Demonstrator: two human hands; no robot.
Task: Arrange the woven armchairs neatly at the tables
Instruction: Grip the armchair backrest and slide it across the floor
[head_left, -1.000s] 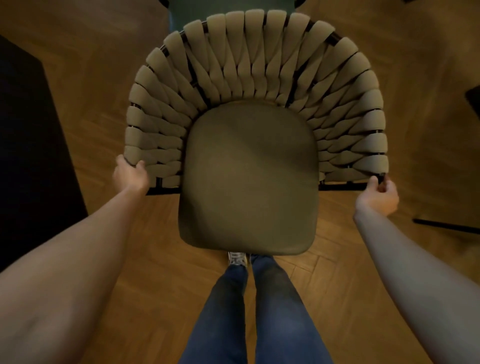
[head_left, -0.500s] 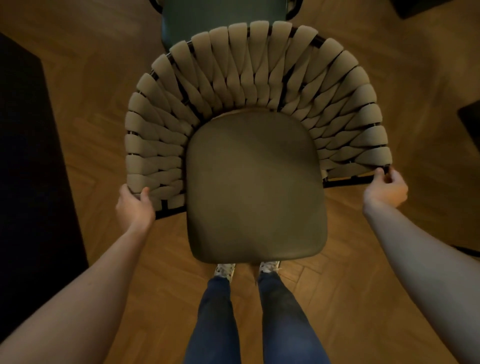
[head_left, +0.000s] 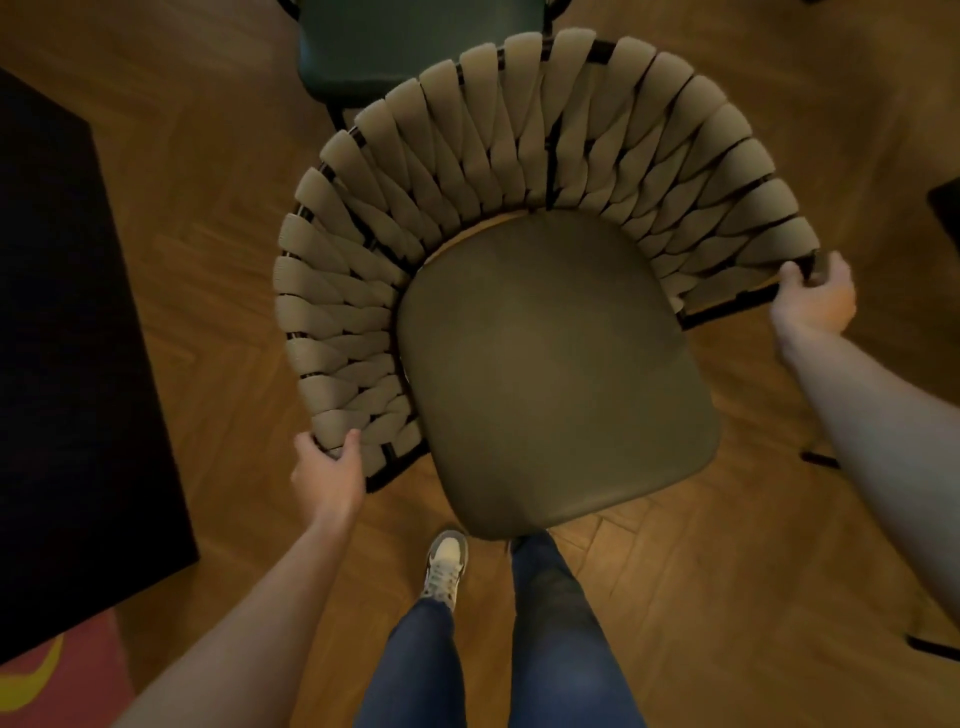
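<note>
Woven armchair swung round by both arm ends

The beige strap-woven armchair with olive seat cushion (head_left: 545, 291) has turned anticlockwise since a second ago, so it is being re-aimed. Left hand (head_left: 327, 475) and right hand (head_left: 815, 299) each curl fingers round an arm end; the dark table (head_left: 62, 338) lies beyond the left fingers. No containers show.

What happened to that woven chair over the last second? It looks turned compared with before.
The beige woven armchair has swung clockwise in the view: its left arm end came toward the person, its right arm end went away. The left hand and right hand kept their grips on the arm ends and travelled with them. The person's feet shifted. The dark green chair behind and the black table remain in place.
</note>
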